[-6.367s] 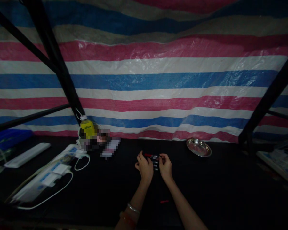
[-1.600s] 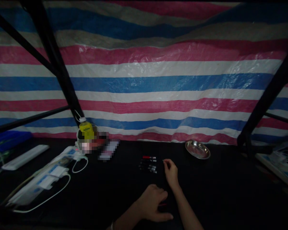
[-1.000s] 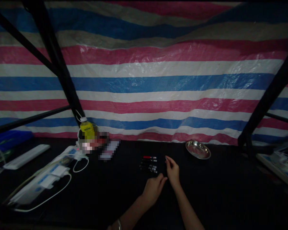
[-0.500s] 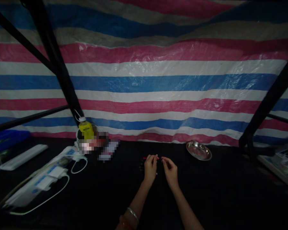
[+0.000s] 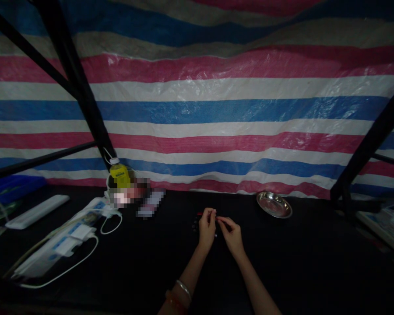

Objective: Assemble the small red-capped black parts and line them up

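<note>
Near the middle of the black tabletop, my left hand [image 5: 207, 225] has its thumb and fingers pinched together; whatever lies between them is too small and dark to name. Close on its right, my right hand [image 5: 231, 231] is also pinched, its fingertips almost meeting those of the left. What it grips cannot be made out. A small red thing [image 5: 200, 214] shows just behind my left hand, partly covered by it. Several tiny dark pieces [image 5: 195, 225] lie on the table at the left hand's outer side.
A round metal dish [image 5: 274, 204] stands to the right. On the left are a yellow bottle [image 5: 120, 174], a blurred-out flat item [image 5: 151, 203], white power strips [image 5: 65, 238] with cables, and a blue tray [image 5: 19, 186]. Black frame posts [image 5: 85, 103] and a striped sheet [image 5: 216, 111] enclose the back.
My right hand has come nearer to my left, so the fingertips now almost touch. The whole view has shifted slightly.
</note>
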The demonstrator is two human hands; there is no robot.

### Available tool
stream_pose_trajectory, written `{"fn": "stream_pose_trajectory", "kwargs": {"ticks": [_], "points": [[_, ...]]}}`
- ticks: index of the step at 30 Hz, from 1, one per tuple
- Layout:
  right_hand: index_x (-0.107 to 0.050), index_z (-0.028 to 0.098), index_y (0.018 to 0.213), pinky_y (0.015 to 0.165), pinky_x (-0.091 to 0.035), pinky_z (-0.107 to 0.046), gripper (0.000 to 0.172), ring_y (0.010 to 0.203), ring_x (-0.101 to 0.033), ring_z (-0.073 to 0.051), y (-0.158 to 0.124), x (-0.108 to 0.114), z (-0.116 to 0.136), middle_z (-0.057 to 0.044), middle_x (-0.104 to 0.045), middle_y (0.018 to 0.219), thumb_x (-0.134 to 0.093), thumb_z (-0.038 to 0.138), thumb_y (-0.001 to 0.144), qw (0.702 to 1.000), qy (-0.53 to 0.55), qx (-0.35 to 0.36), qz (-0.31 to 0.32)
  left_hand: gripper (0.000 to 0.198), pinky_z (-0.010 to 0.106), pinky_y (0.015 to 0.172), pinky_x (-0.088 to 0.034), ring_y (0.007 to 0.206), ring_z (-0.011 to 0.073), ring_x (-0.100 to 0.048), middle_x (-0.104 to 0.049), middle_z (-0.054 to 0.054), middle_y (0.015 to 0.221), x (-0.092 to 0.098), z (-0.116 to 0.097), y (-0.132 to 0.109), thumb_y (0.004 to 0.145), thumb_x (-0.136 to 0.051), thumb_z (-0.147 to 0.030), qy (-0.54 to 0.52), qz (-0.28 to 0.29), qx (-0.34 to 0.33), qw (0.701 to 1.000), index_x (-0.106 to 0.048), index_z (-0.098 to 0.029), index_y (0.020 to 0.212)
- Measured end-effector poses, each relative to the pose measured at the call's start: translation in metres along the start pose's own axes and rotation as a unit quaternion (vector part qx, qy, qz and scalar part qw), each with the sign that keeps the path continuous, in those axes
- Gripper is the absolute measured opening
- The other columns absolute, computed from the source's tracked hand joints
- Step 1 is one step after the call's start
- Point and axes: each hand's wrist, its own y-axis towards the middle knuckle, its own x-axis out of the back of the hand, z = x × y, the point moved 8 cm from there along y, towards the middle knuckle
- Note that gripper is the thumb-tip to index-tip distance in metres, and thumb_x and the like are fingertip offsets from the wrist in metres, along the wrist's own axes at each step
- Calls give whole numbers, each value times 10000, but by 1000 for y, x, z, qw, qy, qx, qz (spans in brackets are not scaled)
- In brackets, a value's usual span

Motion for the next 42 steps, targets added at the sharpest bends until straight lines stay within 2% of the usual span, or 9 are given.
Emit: {"fn": "stream_pose_trajectory", "kwargs": {"ticks": [8, 13, 17, 20, 24, 27, 33, 38, 42], "points": [[-699, 179, 869, 713, -504, -305, 257, 776, -626, -183, 0, 4, 0, -70, -688, 850, -546, 373, 795, 1000, -9, 0, -27, 280, 213, 622, -434, 646, 105, -541, -527, -26, 672, 10, 2, 2, 838, -430, -448, -1, -47, 9, 999, -513, -188, 776], [-695, 182, 897, 699, -504, -301, 245, 760, -630, -183, -3, -3, -1, -66, -694, 863, -567, 352, 777, 1000, 4, -15, 0, 280, 194, 583, -436, 604, 96, -541, -546, -29, 635, 0, 4, -1, 820, -481, -449, -1, 7, 9, 1000, -547, -179, 789], [-658, 166, 1009, 673, -503, -277, 304, 761, -627, -175, -5, -4, -2, -73, -688, 880, -560, 330, 772, 1000, 4, -20, 0, 276, 202, 594, -458, 615, 105, -570, -590, -13, 665, -4, 5, -3, 819, -500, -430, -8, 22, 16, 1000, -585, -169, 851], [-600, 168, 1133, 632, -502, -257, 382, 712, -620, -154, -6, -6, -3, -72, -682, 912, -534, 317, 787, 1000, -11, -10, 13, 295, 241, 677, -486, 720, 134, -602, -640, 36, 800, -4, 1, -3, 826, -495, -410, -1, 25, 5, 1000, -618, -159, 923], [-530, 168, 1235, 669, -520, -268, 463, 752, -636, -163, -8, -5, -3, -86, -682, 957, -523, 304, 793, 1000, -13, 9, 7, 333, 286, 787, -486, 890, 168, -598, -633, 77, 975, -6, -11, -3, 845, -473, -380, 30, 34, -34, 998, -630, -185, 1065], [-541, 178, 1229, 706, -530, -279, 465, 811, -646, -183, -8, -2, -4, -92, -679, 998, -539, 306, 782, 1000, -19, 8, -6, 371, 277, 740, -490, 834, 158, -593, -612, 73, 921, -7, -17, -5, 860, -448, -384, 46, 44, -34, 997, -603, -191, 1137], [-574, 184, 1185, 785, -524, -292, 389, 949, -631, -203, -8, -2, 2, -87, -656, 1080, -505, 297, 819, 999, -36, 28, 4, 408, 265, 683, -461, 729, 134, -538, -533, 29, 795, -9, -19, -8, 844, -473, -412, 33, 67, -37, 997, -594, -165, 1145], [-560, 204, 1185, 759, -525, -264, 364, 871, -652, -176, -8, -2, 3, -67, -681, 999, -490, 287, 838, 997, -65, 40, 1, 431, 268, 681, -428, 743, 134, -504, -492, 23, 799, -9, -17, -8, 854, -443, -408, -12, 95, -38, 995, -573, -149, 1173], [-534, 223, 1207, 671, -529, -238, 381, 733, -661, -151, -10, 0, 4, -44, -693, 920, -488, 295, 836, 996, -80, 41, -8, 451, 268, 669, -409, 723, 129, -480, -464, 18, 805, -10, -19, -9, 837, -453, -390, -40, 127, -62, 989, -545, -155, 1210]]}}
